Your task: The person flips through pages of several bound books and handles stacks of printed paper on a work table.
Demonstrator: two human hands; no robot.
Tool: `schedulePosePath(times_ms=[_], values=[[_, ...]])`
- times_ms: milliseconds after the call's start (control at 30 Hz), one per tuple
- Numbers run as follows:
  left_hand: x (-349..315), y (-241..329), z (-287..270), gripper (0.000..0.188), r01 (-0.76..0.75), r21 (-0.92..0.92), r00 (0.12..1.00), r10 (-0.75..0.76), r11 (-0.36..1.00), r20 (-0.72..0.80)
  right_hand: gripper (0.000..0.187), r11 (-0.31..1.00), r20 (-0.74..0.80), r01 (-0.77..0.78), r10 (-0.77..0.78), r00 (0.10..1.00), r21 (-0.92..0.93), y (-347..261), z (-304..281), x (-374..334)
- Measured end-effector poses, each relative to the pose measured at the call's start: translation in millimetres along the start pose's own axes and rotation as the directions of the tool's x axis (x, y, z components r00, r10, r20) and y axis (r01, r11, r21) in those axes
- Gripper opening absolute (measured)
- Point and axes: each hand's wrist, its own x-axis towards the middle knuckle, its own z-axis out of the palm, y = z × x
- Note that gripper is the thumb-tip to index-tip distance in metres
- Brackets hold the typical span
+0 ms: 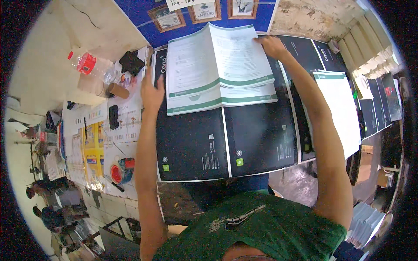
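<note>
White printed sheets with green bands [239, 56] lie in a stack on large black printed sheets [261, 130]. The upper spread has a fold down its middle and sits a little farther back than the one below. My right hand [273, 47] is at the stack's far right edge, its fingers closed on the edge of the top printed sheet. Beside the stack's left side, my left hand [152, 91] is open, thumb and fingers apart, over the left border of the black sheets. It holds nothing.
White paper [335, 113] lies to the right, near stacked pale blocks [365, 43]. On the left are a plastic bottle [85, 63], a brown cardboard tube [118, 91], a black object [113, 116] and a tape roll [116, 173]. Framed pictures [204, 11] hang on the blue board behind.
</note>
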Motion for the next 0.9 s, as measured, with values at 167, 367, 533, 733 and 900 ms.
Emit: schedulePosePath(times_ms=[167, 367, 533, 733, 900], values=[[-1.6, 121.6, 18.5, 0.042, -0.142, -0.233, 0.979, 0.172, 0.962, 0.112, 0.038, 0.997, -0.133, 0.052, -0.059, 0.989, -0.052, 16.6, 17.3, -2.5], [-17.9, 163.0, 50.1, 0.039, -0.32, -0.06, 0.885, 0.321, 0.946, 0.336, 0.038, 0.996, -0.086, 0.05, -0.056, 0.995, -0.075, 13.6, 18.4, -0.6], [-22.5, 160.2, 52.9, 0.034, -0.333, 0.014, 0.86, 0.298, 0.943, 0.415, 0.041, 0.992, 0.0, 0.057, -0.058, 0.998, -0.114, 7.8, 4.8, -4.3], [-25.4, 166.8, 58.2, 0.038, -0.379, 0.09, 0.844, 0.305, 0.921, 0.44, 0.049, 0.995, -0.248, 0.083, -0.066, 0.967, 0.06, 0.6, -76.4, -28.7], [-27.2, 162.3, 49.6, 0.039, -0.319, 0.034, 0.867, 0.277, 0.947, 0.413, 0.045, 0.953, -0.378, 0.157, -0.05, 0.924, 0.258, -33.3, -173.7, -105.5]])
